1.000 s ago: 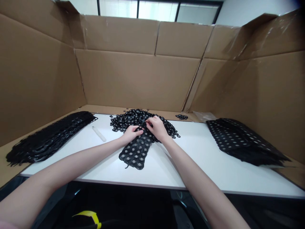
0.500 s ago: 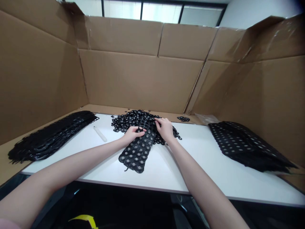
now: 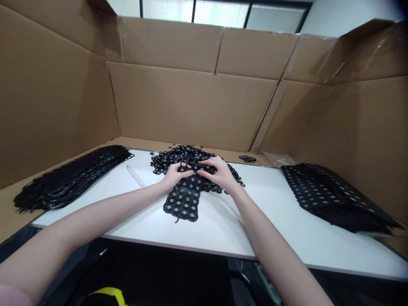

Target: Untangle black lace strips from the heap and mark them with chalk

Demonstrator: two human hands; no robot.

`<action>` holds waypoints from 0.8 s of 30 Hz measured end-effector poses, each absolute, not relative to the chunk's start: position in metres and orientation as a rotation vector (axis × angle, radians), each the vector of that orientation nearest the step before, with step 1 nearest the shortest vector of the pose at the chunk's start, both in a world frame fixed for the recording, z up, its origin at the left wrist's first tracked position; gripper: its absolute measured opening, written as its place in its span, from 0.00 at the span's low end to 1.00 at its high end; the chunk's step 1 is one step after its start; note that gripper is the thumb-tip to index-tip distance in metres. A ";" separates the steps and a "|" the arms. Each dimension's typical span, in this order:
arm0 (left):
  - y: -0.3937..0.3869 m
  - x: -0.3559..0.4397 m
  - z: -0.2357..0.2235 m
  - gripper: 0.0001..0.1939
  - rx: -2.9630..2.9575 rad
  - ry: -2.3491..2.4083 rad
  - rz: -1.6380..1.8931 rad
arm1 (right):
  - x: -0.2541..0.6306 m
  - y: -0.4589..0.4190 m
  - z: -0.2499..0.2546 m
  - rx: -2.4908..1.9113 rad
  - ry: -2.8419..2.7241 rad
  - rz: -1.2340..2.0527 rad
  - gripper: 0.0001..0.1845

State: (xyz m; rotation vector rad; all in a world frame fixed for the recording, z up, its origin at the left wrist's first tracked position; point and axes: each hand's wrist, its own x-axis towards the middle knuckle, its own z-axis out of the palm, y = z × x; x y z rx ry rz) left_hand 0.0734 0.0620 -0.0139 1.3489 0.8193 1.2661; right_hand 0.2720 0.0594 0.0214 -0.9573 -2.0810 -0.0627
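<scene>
A black rubber sheet [image 3: 184, 199] full of round rings lies on the white table [image 3: 274, 229] in front of me. My left hand [image 3: 174, 174] pinches its far left end. My right hand [image 3: 216, 172] grips the far end beside it, fingers curled on the sheet. Both hands nearly touch over the sheet's top edge. Just behind them lies a heap of loose black rings [image 3: 188, 158].
A stack of emptied black sheets [image 3: 68, 178] lies at the left. A stack of full sheets [image 3: 334, 195] lies at the right. A white stick [image 3: 135, 176] lies left of the heap. A few rings [image 3: 247, 159] sit apart. Cardboard walls [image 3: 191, 102] enclose the table.
My right hand came back from the ring heap onto the sheet's far end. The sheet has been drawn a little farther from me.
</scene>
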 end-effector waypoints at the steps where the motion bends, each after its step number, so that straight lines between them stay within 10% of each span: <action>1: 0.062 0.073 -0.013 0.21 1.332 0.797 1.257 | 0.271 0.058 0.022 -0.955 -2.114 -0.063 0.15; 24: 0.060 0.073 -0.013 0.20 1.314 0.808 1.185 | 0.263 0.051 0.025 -0.950 -1.856 -0.087 0.11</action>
